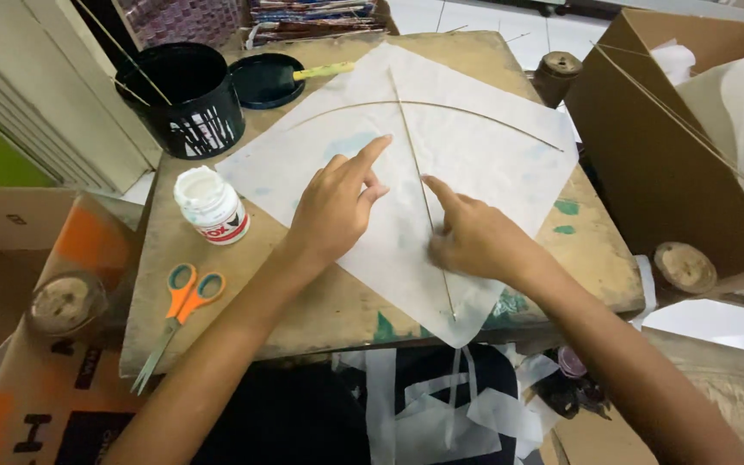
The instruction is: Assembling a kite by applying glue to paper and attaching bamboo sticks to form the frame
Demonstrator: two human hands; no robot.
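Observation:
A white diamond-shaped paper sheet (475, 146) lies on a worn wooden board (303, 301). A thin straight stick (413, 151) runs down its middle, and a curved stick (475, 114) arcs across the upper part. My left hand (333, 207) rests on the paper left of the straight stick, index finger stretched toward it. My right hand (471, 234) presses on the paper at the straight stick, index finger pointing along it. Neither hand holds anything.
A white glue jar (211, 205) and orange-handled scissors (178, 314) lie at the board's left. A black container (184, 99) and a black lid (266, 79) with a brush stand at the back. Cardboard boxes (656, 146) flank the board. Paper scraps (441, 405) lie below.

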